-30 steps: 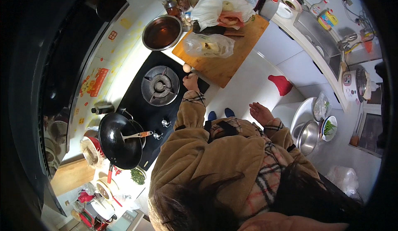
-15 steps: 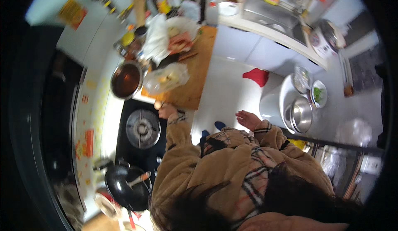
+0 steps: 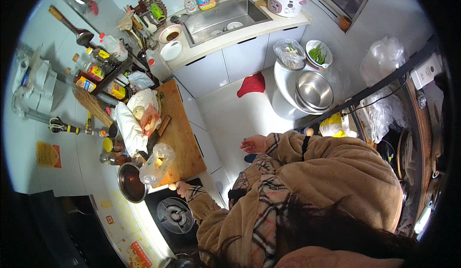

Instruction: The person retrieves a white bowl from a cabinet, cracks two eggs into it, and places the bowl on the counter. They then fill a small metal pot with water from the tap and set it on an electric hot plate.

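Note:
My left hand (image 3: 182, 189) is closed on a pale brown egg (image 3: 172, 186) by the near end of a wooden cutting board (image 3: 185, 145), just above the edge of the gas stove. On the board, close to that hand, lies a clear plastic bag (image 3: 157, 166) with yellowish pieces inside. A steel pot (image 3: 131, 181) holding reddish-brown liquid stands to its left. My right hand (image 3: 254, 144) hangs over the floor with its fingers stretched out, holding nothing. Below my left hand is a round burner (image 3: 175, 215).
Farther along the board sit a knife (image 3: 164, 125) and a white cloth or bag (image 3: 128, 128). Sauce bottles (image 3: 86, 81) line the left wall. Ahead is a steel sink (image 3: 225, 20); at right, steel bowls (image 3: 314, 91) rest on a white round surface beside green peppers (image 3: 317, 55).
My view has swung to the right and farther ahead, bringing the sink and the right-hand shelf into fuller sight. My left hand stays on the egg; my right stays open.

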`<state>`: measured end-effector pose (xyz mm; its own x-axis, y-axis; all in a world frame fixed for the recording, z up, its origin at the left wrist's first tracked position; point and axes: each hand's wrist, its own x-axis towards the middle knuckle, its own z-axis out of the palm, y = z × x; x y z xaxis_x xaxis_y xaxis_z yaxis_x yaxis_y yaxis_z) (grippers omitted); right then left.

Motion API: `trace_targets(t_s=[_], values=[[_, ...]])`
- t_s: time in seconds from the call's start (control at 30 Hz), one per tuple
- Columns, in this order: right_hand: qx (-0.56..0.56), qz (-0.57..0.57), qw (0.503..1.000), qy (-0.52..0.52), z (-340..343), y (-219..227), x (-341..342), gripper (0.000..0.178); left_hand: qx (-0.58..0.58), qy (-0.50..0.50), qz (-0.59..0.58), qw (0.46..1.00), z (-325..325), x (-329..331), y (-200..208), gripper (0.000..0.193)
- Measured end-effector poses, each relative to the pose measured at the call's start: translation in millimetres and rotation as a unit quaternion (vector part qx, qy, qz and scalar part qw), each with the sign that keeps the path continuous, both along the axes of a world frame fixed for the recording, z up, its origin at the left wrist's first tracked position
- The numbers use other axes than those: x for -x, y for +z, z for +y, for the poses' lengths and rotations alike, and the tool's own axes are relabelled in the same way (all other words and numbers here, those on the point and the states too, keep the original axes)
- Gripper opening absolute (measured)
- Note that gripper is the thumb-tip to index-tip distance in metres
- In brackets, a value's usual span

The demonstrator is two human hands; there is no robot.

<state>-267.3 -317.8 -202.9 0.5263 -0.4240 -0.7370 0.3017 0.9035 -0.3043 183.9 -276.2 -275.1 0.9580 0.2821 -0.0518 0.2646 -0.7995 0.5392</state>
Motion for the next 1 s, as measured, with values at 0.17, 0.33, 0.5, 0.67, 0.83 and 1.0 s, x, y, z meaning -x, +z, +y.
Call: trace_targets(t_s=[0.17,0.33,0.5,0.67,0.83,1.0], values=[[0.005,0.008,1.000,0.012,-1.7,-1.0,-4.3,0.022,0.045,-0.112,0.158,0.980,41.1,21.7,52.7,0.051],[0.005,0.002,0.999,0.037,-10.1,-1.7,-3.1,0.021,0.153,-0.175,0.174,0.957,57.4,15.6,32.5,0.025],[-0.017,-0.004,0.998,0.053,-31.1,-5.5,-3.8,0.020,0.457,-0.054,0.211,0.862,92.0,31.7,29.2,0.018],[0.000,-0.023,0.998,0.066,-48.4,-11.1,-7.9,0.021,0.462,-0.101,0.281,0.835,128.5,78.3,71.9,0.019],[-0.017,-0.034,0.996,0.082,-61.6,-17.5,-5.7,0.021,0.492,-0.112,0.402,0.764,174.3,144.5,87.0,0.014],[-0.047,0.004,0.994,0.098,-65.3,-22.2,-4.1,0.018,0.548,-0.093,0.452,0.698,205.8,207.9,67.2,0.017]])
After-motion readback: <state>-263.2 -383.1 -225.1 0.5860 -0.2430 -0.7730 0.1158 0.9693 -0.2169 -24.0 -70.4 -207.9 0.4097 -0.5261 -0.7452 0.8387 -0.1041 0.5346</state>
